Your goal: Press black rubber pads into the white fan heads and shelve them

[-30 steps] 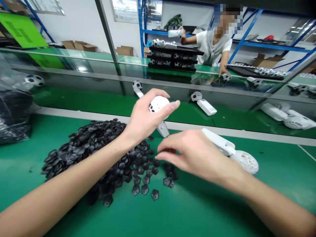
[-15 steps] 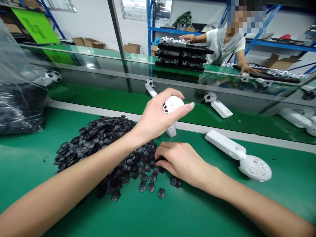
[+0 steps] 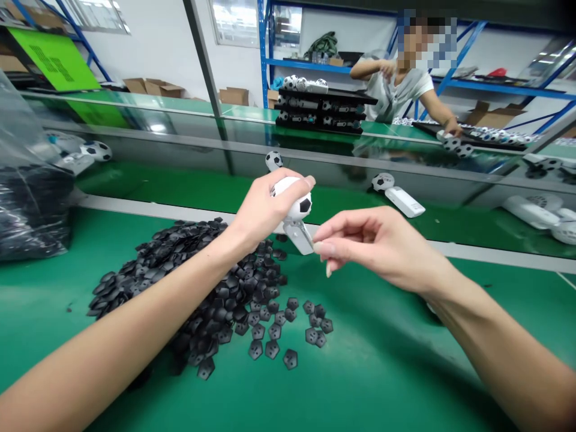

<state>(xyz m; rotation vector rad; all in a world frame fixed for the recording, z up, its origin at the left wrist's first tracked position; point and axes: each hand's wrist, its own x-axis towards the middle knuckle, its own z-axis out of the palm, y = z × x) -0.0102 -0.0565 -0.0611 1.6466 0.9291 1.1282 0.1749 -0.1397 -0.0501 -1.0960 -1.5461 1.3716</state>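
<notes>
Right hand (image 3: 378,249) rose beside white device (image 3: 297,236) in left hand (image 3: 265,207).

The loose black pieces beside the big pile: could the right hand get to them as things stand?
Probably yes: the right hand is near the loose black pieces, and nothing seems to lie between. The left hand holds a white ball-shaped part farther back, out of the way.
</notes>
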